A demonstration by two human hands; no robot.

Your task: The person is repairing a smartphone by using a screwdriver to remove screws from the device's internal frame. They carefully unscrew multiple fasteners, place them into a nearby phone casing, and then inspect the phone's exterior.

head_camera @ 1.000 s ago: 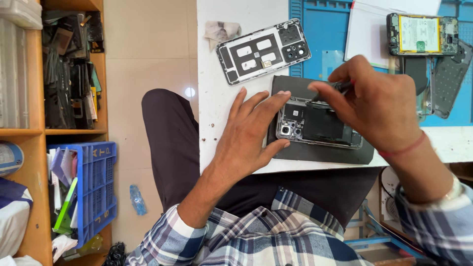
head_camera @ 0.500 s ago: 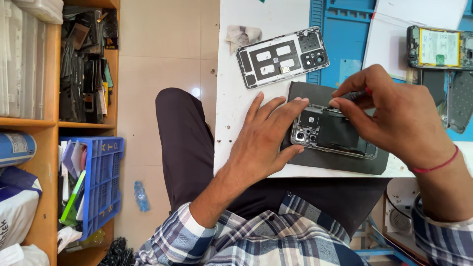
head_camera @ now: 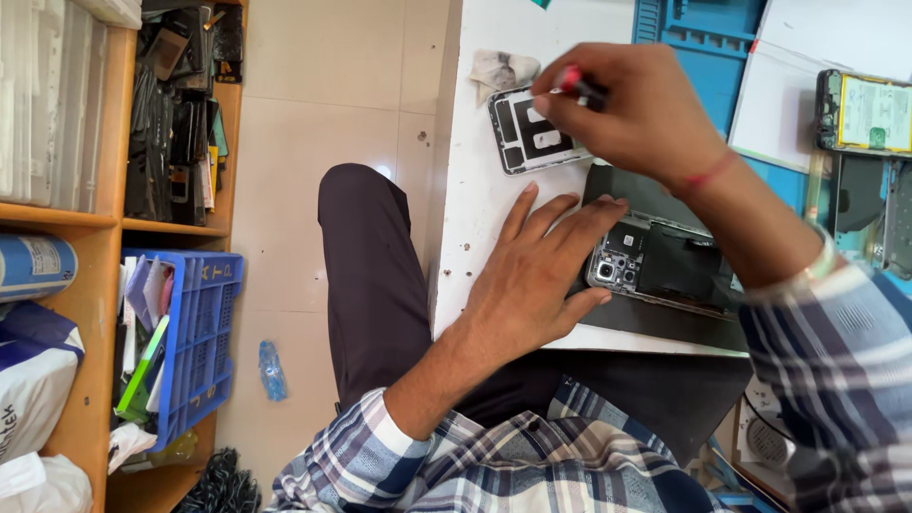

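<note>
Left hand: the left hand [head_camera: 537, 275] lies flat with fingers spread, palm down on the white counter [head_camera: 475, 180], fingertips pressed against the camera end of the opened phone [head_camera: 655, 261].
Opened phone: it lies back-off on a dark mat [head_camera: 655, 328] near the counter's front edge; the camera cluster at its left end shows just beside the left fingertips, dark inner parts to the right.
Right hand: the right hand [head_camera: 632, 109] hangs above the counter, off the phone, fingers pinched together on a small tool with a red tip [head_camera: 575, 84].
Back cover: a dark phone back cover [head_camera: 532, 133] with pale patches lies beyond the mat, partly hidden under the right hand.
Cloth: a crumpled grey cloth [head_camera: 502, 68] sits just past the cover.
Far right: a second opened phone [head_camera: 869, 112] with a pale battery rests by the blue work mat [head_camera: 703, 28].
Left of the counter: a blue crate [head_camera: 195, 342] stuffed with bits on a wooden shelf [head_camera: 95, 237].
</note>
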